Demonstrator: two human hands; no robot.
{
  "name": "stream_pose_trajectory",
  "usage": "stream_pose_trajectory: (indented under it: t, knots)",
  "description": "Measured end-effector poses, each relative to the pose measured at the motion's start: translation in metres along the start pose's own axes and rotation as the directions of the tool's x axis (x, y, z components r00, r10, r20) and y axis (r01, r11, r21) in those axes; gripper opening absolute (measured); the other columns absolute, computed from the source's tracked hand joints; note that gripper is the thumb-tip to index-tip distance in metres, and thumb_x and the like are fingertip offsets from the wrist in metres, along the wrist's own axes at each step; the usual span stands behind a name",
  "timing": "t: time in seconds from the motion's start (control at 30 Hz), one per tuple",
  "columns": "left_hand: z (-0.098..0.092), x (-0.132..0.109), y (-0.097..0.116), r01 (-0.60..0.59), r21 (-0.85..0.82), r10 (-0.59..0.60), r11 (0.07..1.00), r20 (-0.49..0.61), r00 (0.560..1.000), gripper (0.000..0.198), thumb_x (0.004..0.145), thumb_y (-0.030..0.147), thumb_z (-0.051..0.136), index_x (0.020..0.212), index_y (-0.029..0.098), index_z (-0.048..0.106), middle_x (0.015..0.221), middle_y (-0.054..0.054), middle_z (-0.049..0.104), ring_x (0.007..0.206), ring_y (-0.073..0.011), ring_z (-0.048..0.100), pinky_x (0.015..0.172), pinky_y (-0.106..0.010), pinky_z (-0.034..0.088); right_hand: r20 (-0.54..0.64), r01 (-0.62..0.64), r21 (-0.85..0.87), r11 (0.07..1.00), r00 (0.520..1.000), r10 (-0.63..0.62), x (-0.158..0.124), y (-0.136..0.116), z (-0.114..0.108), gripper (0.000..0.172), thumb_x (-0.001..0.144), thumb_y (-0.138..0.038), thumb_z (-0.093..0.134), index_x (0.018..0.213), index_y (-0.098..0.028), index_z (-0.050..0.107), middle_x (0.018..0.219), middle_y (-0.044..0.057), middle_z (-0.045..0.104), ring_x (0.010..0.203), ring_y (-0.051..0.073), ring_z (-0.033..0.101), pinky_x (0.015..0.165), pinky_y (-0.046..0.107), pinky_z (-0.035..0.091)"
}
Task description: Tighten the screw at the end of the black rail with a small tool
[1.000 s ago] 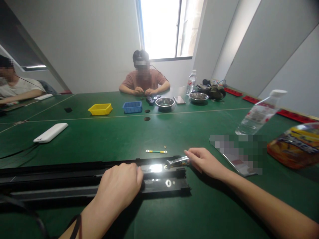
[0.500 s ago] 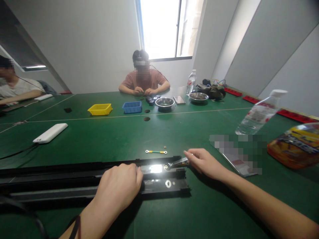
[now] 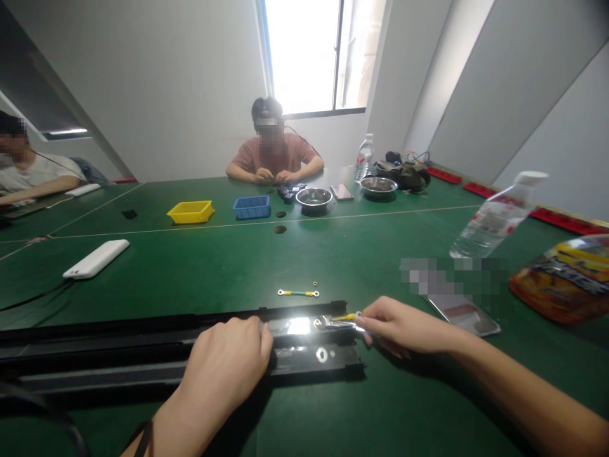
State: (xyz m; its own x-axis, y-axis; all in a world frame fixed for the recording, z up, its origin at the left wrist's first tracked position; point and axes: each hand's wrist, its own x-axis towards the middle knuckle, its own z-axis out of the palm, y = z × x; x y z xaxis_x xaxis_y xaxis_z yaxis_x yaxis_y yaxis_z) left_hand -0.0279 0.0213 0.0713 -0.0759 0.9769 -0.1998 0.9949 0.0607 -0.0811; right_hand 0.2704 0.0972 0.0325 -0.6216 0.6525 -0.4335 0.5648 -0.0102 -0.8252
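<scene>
A long black metal rail (image 3: 118,355) lies across the green table (image 3: 333,254) in front of me. My left hand (image 3: 226,365) rests closed on top of the rail, pressing it down. My right hand (image 3: 404,327) grips the handle of a silver wrench (image 3: 335,322). The wrench's head sits on a fastener at the rail's right end. A short yellow-green wire (image 3: 346,315) lies along the wrench near my right fingers. Another yellow-green wire with ring terminals (image 3: 298,293) and a small washer (image 3: 314,283) lie on the table just beyond the rail.
A water bottle (image 3: 495,216) and an orange snack bag (image 3: 561,279) stand at the right. A white power bank (image 3: 95,258) lies at the left. Yellow (image 3: 190,211) and blue (image 3: 252,205) bins and steel bowls (image 3: 314,198) sit before a person opposite; another person sits far left.
My right hand has swung the wrench handle toward me, so the wrench now lies lower and flatter along the rail. My left hand has stayed on the rail.
</scene>
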Motion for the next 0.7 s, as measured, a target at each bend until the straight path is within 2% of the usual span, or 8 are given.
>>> stream_pose_trajectory:
  t: [0.23, 0.53, 0.7]
  knots:
    - [-0.0006, 0.0002, 0.0000, -0.002, 0.006, 0.002, 1.000, 0.015, 1.000, 0.045, 0.103, 0.037, 0.036, 0.091, 0.017, 0.074, 0.089, -0.015, 0.074, 0.085, -0.0276, 0.073, 0.084, -0.039, 0.051, 0.033, -0.015, 0.021, 1.000, 0.999, 0.015, -0.0012, 0.0016, -0.0053, 0.058, 0.096, -0.069, 0.049, 0.073, -0.016, 0.061, 0.044, -0.005, 0.046, 0.037, 0.008, 0.041, 0.036, 0.018, 0.026]
    - [0.0017, 0.0003, -0.0002, -0.015, 0.037, 0.015, 0.999, -0.006, 1.000, 0.042, 0.103, 0.036, 0.036, 0.091, 0.018, 0.073, 0.088, -0.014, 0.074, 0.084, -0.0294, 0.073, 0.081, -0.041, 0.052, 0.065, -0.008, 0.044, 0.999, 0.998, 0.005, 0.0008, 0.0052, -0.0075, 0.058, 0.095, -0.068, 0.052, 0.071, -0.016, 0.060, 0.043, -0.005, 0.047, 0.036, 0.008, 0.041, 0.035, 0.018, 0.026]
    - [0.0008, 0.0001, -0.0001, -0.008, 0.028, 0.008, 1.000, -0.001, 1.000, 0.043, 0.103, 0.036, 0.037, 0.092, 0.017, 0.074, 0.089, -0.014, 0.074, 0.086, -0.0283, 0.073, 0.083, -0.039, 0.052, 0.031, -0.001, 0.107, 0.994, 1.000, -0.002, 0.0027, 0.0083, -0.0091, 0.054, 0.094, -0.065, 0.055, 0.068, -0.017, 0.055, 0.045, -0.006, 0.044, 0.035, 0.007, 0.038, 0.035, 0.019, 0.024]
